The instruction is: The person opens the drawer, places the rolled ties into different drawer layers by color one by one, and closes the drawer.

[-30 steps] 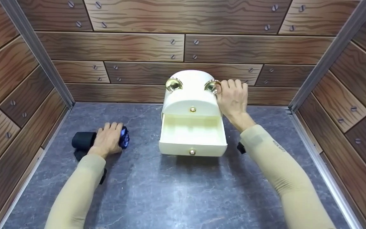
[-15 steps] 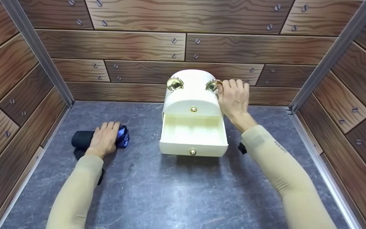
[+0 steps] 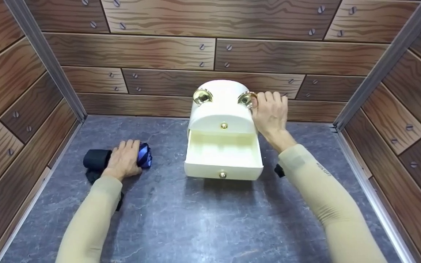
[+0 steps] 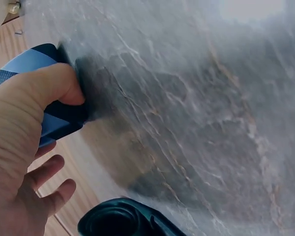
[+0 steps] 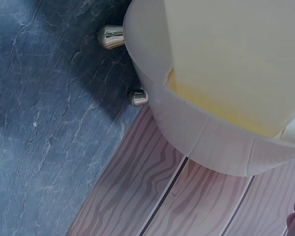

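Note:
My left hand (image 3: 124, 159) pinches a rolled blue striped necktie (image 3: 144, 155) on the floor at left. The left wrist view shows the thumb lying over this roll (image 4: 37, 58). Close beside the hand lies a rolled dark necktie (image 3: 96, 159), its coiled end (image 4: 113, 221) showing. A white domed drawer box (image 3: 219, 106) stands near the back wall, its lower drawer (image 3: 203, 171) pulled out with a bare interior. My right hand (image 3: 270, 113) grips the box's upper right side, thumb against a round gold fitting (image 3: 246, 99); the fingertips are mostly hidden.
A matching gold fitting (image 3: 202, 96) sits on the box's left. The upper drawer's gold knob (image 3: 224, 125) is above the open drawer. Wood-patterned walls (image 3: 166, 51) enclose the grey marbled floor (image 3: 196, 219) at the back and sides.
My left hand shifts slightly left, then back right, and the striped necktie moves and turns a little with it. The right hand, box and drawer hold still.

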`<state>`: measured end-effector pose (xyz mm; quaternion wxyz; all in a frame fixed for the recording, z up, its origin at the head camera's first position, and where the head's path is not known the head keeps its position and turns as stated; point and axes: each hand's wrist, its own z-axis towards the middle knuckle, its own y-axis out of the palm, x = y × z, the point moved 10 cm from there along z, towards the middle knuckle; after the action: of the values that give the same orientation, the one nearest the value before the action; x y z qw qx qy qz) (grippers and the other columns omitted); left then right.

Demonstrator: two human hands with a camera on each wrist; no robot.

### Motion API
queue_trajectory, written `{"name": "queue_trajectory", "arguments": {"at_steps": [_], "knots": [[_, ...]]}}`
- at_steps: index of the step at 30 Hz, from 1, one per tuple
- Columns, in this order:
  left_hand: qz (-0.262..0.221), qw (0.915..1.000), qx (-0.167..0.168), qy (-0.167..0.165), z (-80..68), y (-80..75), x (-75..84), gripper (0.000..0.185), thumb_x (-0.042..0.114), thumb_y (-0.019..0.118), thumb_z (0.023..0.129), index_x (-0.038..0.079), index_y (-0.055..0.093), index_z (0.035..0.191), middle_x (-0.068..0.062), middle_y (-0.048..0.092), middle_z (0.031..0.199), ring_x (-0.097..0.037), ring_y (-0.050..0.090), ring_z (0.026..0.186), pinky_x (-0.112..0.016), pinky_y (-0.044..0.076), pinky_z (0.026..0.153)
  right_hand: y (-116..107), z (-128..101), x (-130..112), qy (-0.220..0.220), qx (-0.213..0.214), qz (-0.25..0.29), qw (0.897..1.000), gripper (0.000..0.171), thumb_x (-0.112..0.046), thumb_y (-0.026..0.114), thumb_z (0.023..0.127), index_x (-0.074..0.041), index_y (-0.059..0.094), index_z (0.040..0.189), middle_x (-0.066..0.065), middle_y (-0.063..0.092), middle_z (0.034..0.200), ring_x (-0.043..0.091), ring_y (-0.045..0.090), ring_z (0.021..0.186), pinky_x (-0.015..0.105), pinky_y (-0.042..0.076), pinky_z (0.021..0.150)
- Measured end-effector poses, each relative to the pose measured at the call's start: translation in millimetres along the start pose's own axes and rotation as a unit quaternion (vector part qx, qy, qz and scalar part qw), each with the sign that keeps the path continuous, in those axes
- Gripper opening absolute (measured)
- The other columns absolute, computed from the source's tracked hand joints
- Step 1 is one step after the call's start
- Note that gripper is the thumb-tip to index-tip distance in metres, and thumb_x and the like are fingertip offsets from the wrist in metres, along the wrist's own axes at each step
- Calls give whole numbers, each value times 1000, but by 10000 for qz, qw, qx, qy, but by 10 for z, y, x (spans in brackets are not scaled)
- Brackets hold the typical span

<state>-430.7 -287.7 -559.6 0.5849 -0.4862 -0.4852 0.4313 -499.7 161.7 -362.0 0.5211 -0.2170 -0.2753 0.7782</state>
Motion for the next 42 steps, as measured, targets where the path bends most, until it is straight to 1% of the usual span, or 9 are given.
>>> {"name": "queue_trajectory", "arguments": {"at_steps": [4,9,16,19,22,30,34,38,42], "knots": [[17,9999,80,-68,10,8,8,89,22,93,78,-4,49,151,-31,61,146,-55,57,136,-77,50,108,1,-9,3,10,-8,-14,10000,50,-40,45,119,2,64,101,27,70,97,51,63,98,64,46,88],[137,9988,433,-189,-9,-8,15,82,29,97,78,-3,52,140,-30,64,137,-53,59,129,-73,52,102,1,-1,4,11,20,-27,10000,49,-39,45,119,2,64,101,26,70,96,51,64,97,64,46,88],[330,9940,1008,-274,-39,-79,57,87,35,103,75,-3,53,136,-29,64,131,-52,59,123,-70,53,99,-1,-13,7,2,35,-37,10000,49,-39,45,120,2,64,99,26,70,95,50,64,96,63,46,87],[402,9904,1289,-309,-58,-147,77,90,35,104,73,-4,53,137,-29,65,129,-52,59,121,-69,53,99,-5,-16,1,-28,62,-53,10000,49,-39,45,120,1,63,98,25,69,94,50,64,95,62,46,87],[418,9876,1470,-359,-79,-218,93,93,34,104,72,-4,53,140,-29,65,130,-53,59,123,-69,53,100,-7,-11,2,-20,56,-36,10000,49,-40,45,119,0,63,98,24,69,95,49,64,96,62,46,87],[414,9850,1607,-464,-136,-394,140,97,34,104,72,-4,52,145,-29,64,133,-53,58,126,-68,50,103,-3,-4,7,39,-26,48,10000,47,-39,46,119,-1,65,100,24,71,96,49,64,98,61,47,89],[477,9810,1839,-382,-155,-532,216,96,35,106,71,-4,54,142,-29,65,131,-53,59,123,-67,51,101,-3,0,9,61,-60,58,9999,48,-40,46,119,-1,65,100,24,71,97,48,64,98,61,46,90],[623,9743,2152,-223,-166,-687,331,96,35,107,68,-4,57,140,-28,67,128,-52,60,120,-65,53,98,7,2,12,63,-116,17,9999,49,-41,44,119,-1,65,100,24,70,97,48,64,99,61,46,90],[797,9697,2308,-122,-171,-810,448,99,35,106,67,-4,57,142,-28,67,127,-50,60,119,-64,52,99,20,-2,15,60,-150,-15,9999,50,-41,43,120,0,64,100,24,70,97,49,63,99,61,46,90]]}}
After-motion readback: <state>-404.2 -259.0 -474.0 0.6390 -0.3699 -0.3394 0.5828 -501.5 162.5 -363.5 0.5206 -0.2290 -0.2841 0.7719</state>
